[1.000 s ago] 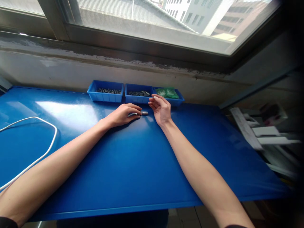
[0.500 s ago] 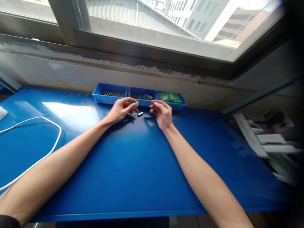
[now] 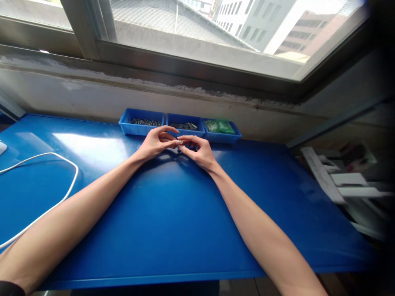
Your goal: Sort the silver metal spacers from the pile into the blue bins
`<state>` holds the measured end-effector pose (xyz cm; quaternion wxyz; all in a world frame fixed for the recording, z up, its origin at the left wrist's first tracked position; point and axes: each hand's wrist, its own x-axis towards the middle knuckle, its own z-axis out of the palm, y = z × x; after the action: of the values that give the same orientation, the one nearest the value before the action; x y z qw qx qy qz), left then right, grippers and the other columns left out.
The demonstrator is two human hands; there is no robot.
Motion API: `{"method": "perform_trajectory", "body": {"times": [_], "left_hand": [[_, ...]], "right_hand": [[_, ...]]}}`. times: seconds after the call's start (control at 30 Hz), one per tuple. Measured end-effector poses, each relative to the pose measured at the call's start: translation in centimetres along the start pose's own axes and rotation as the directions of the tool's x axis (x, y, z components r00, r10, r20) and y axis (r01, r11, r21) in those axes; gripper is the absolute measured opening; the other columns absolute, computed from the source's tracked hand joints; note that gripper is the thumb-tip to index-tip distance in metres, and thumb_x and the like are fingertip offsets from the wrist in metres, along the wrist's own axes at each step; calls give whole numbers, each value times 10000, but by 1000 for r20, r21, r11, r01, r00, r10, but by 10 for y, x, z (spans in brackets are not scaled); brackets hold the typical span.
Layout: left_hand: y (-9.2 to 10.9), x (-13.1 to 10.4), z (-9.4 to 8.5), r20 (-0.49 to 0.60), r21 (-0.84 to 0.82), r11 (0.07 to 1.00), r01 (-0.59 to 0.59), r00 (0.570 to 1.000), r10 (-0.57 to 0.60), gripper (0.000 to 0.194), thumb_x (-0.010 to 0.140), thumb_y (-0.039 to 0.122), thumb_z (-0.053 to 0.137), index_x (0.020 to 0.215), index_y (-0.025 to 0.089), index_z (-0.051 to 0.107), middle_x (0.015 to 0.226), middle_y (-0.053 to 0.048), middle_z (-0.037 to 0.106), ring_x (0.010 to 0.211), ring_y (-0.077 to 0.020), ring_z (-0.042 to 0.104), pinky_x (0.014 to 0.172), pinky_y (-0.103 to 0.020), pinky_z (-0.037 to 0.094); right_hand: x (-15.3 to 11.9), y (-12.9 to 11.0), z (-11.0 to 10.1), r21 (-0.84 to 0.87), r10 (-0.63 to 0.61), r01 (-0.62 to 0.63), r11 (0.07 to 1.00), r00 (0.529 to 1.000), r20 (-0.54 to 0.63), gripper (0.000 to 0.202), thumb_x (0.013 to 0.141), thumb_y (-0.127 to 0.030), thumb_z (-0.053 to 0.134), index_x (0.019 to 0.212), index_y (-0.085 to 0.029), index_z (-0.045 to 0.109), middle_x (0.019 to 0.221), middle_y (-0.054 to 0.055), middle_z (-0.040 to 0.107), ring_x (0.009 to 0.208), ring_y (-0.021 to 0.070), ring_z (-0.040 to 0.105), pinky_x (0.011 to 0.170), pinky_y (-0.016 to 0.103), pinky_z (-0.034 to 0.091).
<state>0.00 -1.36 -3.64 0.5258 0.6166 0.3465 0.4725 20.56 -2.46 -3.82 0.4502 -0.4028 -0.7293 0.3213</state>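
Observation:
My left hand (image 3: 159, 142) and my right hand (image 3: 199, 152) meet fingertip to fingertip over the blue table (image 3: 173, 218). Both are closed in a pinch, and whatever is between the fingertips is too small and covered to make out. Small dark metal pieces (image 3: 193, 149) lie on the table, mostly hidden by my right hand. Just behind my hands is the middle blue bin (image 3: 199, 133), which holds dark parts.
The left blue bin (image 3: 135, 129) contains many small metal parts. Green bags (image 3: 219, 126) fill the right bin. A white cable (image 3: 72, 183) curves across the table's left side. Behind the bins stands a wall with a window. White objects (image 3: 352, 179) stand beyond the right edge.
My right hand has moved left and now touches my left fingertips. It covers most of the metal pieces that showed between the hands. The small metal piece in my left fingers is now hidden.

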Motion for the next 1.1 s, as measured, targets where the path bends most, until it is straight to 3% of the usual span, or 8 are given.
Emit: {"method": "perform_trajectory", "body": {"times": [0.17,0.3,0.37,0.43,0.57,0.7,0.97,1.1], "left_hand": [[-1,2,2,-27,45,999,-18,999,20,555,743,564,839,1076,146,687,872,-76,774,783,-215,761,761,-316,623],[-4,3,5,-54,189,978,-86,994,98,518,897,633,643,1053,144,710,957,-97,770,870,-217,748,805,-312,600],[-4,2,7,3,342,926,-161,985,170,460,938,581,613,1045,151,737,1019,-99,774,921,-217,734,844,-306,579],[-3,0,9,119,476,833,-281,959,256,380,958,494,612,1057,158,761,1079,-102,771,964,-220,721,898,-316,558],[-5,-2,11,349,576,662,-479,877,331,278,946,362,623,1085,184,786,1169,-117,757,1087,-246,691,1002,-359,524],[-10,-1,8,401,612,595,-521,853,335,211,934,307,625,997,201,796,1156,-114,758,1072,-249,687,970,-372,536],[-12,0,6,296,619,665,-417,909,294,240,955,291,586,1054,165,764,1051,-98,769,884,-196,713,828,-297,553],[-10,0,6,184,526,791,-314,949,255,276,922,312,636,1122,154,741,1009,-92,779,875,-193,727,823,-290,571]], "right_hand": [[2,3,2,180,96,-94,979,995,0,335,773,-502,812,967,-228,806,912,39,800,793,202,715,747,341,577],[8,13,0,303,181,-90,949,942,-285,346,721,-492,851,943,-233,791,928,39,798,813,208,732,792,362,612],[10,20,-2,316,197,-59,947,884,-425,350,731,-473,846,969,-226,778,885,37,789,767,198,728,771,360,618],[12,26,-3,329,215,-50,943,846,-487,361,740,-462,839,990,-213,764,850,36,780,755,198,734,771,364,627],[13,32,-3,345,244,-78,935,849,-469,372,759,-468,819,1004,-199,744,858,45,781,814,216,758,840,395,641],[13,29,-2,354,247,-87,931,866,-436,351,752,-453,824,979,-199,742,868,50,782,808,215,759,830,384,641],[11,19,-1,315,253,-123,941,875,-414,355,763,-531,793,876,-202,726,731,15,736,590,141,668,592,286,574],[11,18,-1,290,225,-109,951,887,-403,327,786,-503,771,872,-189,741,688,-1,721,532,111,624,554,256,540]]}}
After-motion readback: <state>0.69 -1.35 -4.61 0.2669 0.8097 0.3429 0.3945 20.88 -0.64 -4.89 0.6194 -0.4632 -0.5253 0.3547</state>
